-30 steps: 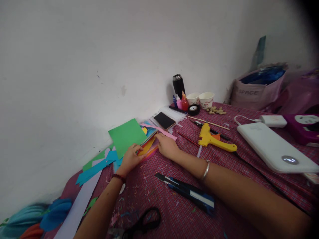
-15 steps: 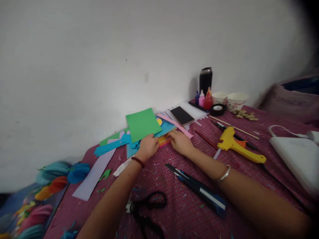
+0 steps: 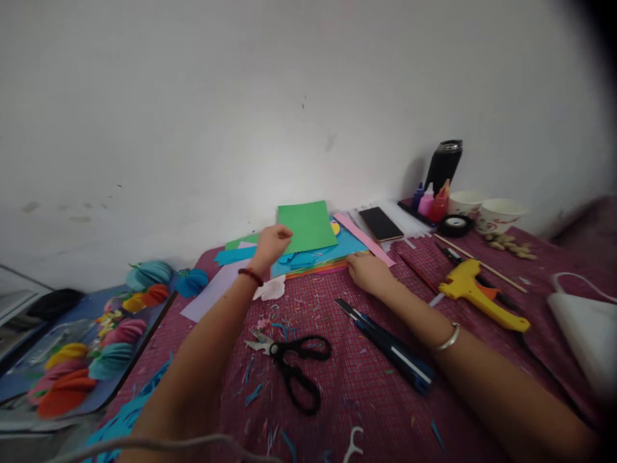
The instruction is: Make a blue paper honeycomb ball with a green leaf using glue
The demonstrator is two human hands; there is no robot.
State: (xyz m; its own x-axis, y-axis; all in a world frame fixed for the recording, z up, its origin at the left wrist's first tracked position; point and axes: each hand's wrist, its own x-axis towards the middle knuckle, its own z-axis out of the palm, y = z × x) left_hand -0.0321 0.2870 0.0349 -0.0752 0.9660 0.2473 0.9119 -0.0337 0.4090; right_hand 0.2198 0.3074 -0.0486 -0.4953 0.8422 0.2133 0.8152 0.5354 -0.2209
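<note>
Blue on top, with yellow, orange and pink edges showing beneath, a flat stack of coloured paper sheets [image 3: 337, 253] lies on the bench [image 3: 357, 399] between the person's hands. Its long near edge runs from between 8 and 9 o'clock to between 2 and 3, 12 being straight away from the person.

The right hand [image 3: 370, 273] is nearer: its fingertips are at the stack's right near corner, with most of the paper toward 9 to 10 o'clock. Whether that grip pinches the edge or only rests on it cannot be told. A narrow pink paper strip [image 3: 364, 238] lies at about 12 o'clock from it, slanting from 10 to 4.

At the stack's left end, the left hand [image 3: 273, 247] has its fingers curled, and whether that grip holds anything cannot be told. From it, the square green paper sheet [image 3: 311, 225] lies toward 2 o'clock.
</note>
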